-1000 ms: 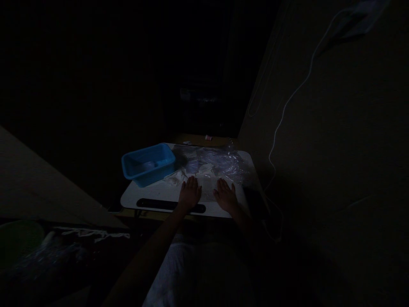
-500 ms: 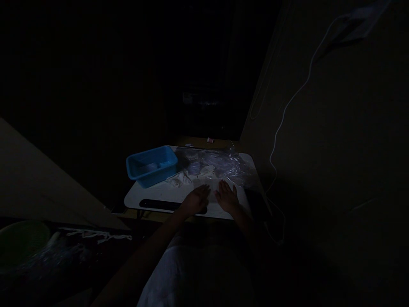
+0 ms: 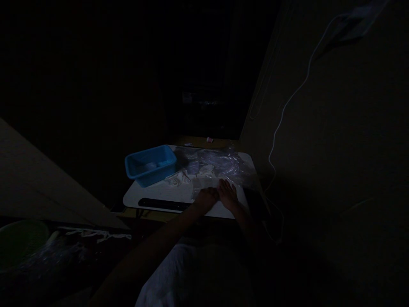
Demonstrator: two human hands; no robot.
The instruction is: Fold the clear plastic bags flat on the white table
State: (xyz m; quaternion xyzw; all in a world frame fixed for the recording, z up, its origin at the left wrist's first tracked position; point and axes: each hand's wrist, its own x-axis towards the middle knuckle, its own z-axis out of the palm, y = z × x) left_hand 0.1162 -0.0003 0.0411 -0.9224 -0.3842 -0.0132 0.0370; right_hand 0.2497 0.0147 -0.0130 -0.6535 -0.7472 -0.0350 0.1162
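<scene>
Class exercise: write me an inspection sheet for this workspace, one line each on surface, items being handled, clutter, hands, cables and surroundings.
Surface: white table with a dark slot along its near edge.
Items being handled: flat see-through piece by the hands; material unclear.
Clutter: blue bin with contents too dark to identify; crumpled clear plastic; whitish crumpled piece beside the bin.
Hands: left hand has curled fingers, grip unclear; right hand is open, close beside it.
Cables: white cable runs down past the table's right side.
Surroundings: very dark; small pink-and-white item beyond the table, green round object at lower left.
</scene>
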